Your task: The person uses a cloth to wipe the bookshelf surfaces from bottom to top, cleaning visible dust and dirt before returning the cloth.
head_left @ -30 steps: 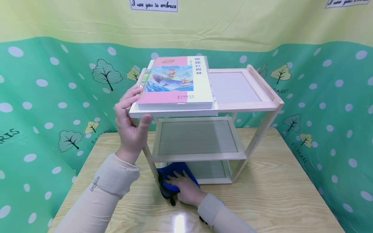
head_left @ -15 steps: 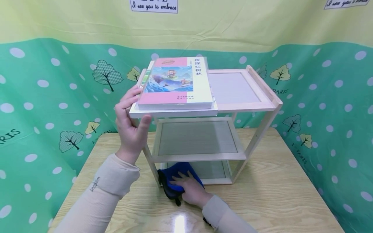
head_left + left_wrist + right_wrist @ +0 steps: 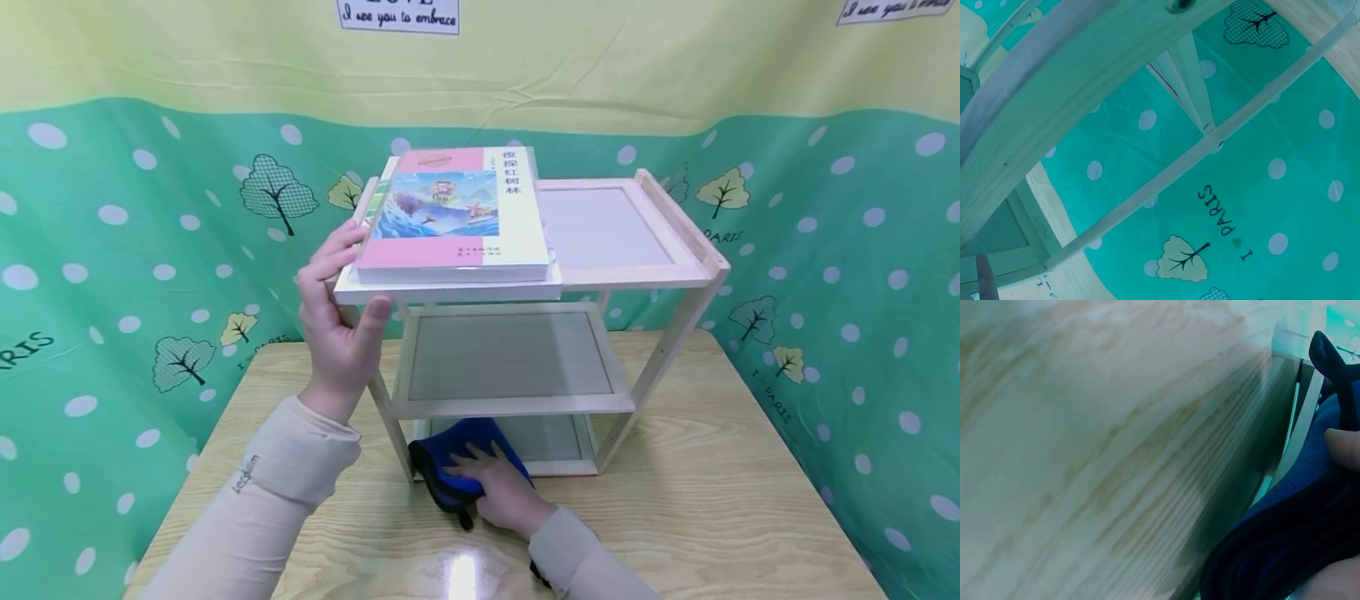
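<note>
My left hand point(image 3: 336, 333) holds the top left front corner of the light wooden shelf point(image 3: 630, 275), its fingers along the side of the stacked books. A pink and cream book point(image 3: 450, 212) lies on top of a larger white-edged book point(image 3: 442, 292) there. Low down, my right hand point(image 3: 506, 496) grips a blue pouch point(image 3: 472, 433) with black edging and a short black tab. The pouch lies partly inside the bottom tier and sticks out at the front. In the right wrist view a fingertip point(image 3: 1344, 449) presses its blue cloth beside the black tab point(image 3: 1329, 359).
The shelf's middle tier point(image 3: 510, 354) and bottom tier point(image 3: 551, 442) are grey panels in pale frames. It stands on a wood-grain table point(image 3: 712, 492). A green and yellow patterned curtain point(image 3: 187, 275) hangs behind and at both sides.
The blue pouch and my right hand have shifted a little to the right along the shelf's front. My left hand and the books stay where they were.
</note>
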`<state>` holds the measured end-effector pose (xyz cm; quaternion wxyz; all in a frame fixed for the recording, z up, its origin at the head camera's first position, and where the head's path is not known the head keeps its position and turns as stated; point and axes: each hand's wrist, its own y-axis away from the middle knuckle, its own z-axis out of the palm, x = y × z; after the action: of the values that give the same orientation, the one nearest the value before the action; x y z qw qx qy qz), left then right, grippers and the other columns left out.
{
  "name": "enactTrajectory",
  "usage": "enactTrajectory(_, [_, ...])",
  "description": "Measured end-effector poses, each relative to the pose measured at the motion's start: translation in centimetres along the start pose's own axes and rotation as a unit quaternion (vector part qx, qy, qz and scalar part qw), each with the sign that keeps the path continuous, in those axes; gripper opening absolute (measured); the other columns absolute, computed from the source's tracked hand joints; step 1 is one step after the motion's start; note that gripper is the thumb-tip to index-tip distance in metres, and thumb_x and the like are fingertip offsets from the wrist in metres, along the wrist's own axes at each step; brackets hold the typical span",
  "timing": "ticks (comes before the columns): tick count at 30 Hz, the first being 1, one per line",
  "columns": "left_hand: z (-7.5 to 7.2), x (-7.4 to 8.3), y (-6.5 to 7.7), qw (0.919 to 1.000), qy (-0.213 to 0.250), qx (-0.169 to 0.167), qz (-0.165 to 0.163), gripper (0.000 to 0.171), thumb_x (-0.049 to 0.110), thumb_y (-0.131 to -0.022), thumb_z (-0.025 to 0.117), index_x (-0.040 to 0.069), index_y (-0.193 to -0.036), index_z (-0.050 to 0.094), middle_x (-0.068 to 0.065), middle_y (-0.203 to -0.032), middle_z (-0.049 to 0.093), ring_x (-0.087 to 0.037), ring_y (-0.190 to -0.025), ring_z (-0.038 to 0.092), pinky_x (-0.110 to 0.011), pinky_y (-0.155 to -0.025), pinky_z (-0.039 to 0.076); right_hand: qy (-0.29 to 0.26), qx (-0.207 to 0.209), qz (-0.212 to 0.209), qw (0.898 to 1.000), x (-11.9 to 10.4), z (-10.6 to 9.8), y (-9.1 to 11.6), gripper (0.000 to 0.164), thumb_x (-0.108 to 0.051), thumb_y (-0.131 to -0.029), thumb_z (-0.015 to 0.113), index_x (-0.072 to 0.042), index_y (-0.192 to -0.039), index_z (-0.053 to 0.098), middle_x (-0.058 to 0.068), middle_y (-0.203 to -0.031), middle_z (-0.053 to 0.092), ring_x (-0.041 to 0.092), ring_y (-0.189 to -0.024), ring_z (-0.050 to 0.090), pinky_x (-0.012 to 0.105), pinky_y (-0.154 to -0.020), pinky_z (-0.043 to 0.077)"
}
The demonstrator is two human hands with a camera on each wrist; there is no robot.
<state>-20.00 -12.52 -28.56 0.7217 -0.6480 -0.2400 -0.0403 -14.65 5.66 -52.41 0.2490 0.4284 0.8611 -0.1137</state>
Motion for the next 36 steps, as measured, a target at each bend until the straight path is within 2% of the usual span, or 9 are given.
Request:
enactTrajectory(22, [0.1, 0.1, -0.1, 1.0, -0.006, -0.006, 0.0, 0.084, 0.064, -0.089, 0.061, -0.016, -0.109, 0.042, -0.031, -0.127, 0.056, -0.036, -0.136, 0.047, -0.048, -0.114, 0.042, -0.049, 0.01, 0.033, 0.998, 1.0, -0.4, 0.9, 0.081, 0.019, -0.07, 0.052, -0.023, -0.138, 0.059, 0.002, -0.153, 0.046, 0.03, -0.15, 0.028, 0.057, -0.124, 0.012])
enactTrajectory(36, [-0.1, 0.1, 0.0, 1.0, -0.007, -0.004, -0.002, 0.084, 0.064, -0.089, 0.061, -0.016, -0.11, 0.042, -0.03, -0.127, 0.056, -0.035, -0.136, 0.047, -0.046, -0.113, 0.043, -0.049, 0.027, 0.032, 0.998, 1.4, -0.6, 1.5, 0.079, 0.019, -0.068, 0.051, -0.022, -0.136, 0.061, 0.005, -0.15, 0.05, 0.033, -0.148, 0.032, 0.059, -0.123, 0.015])
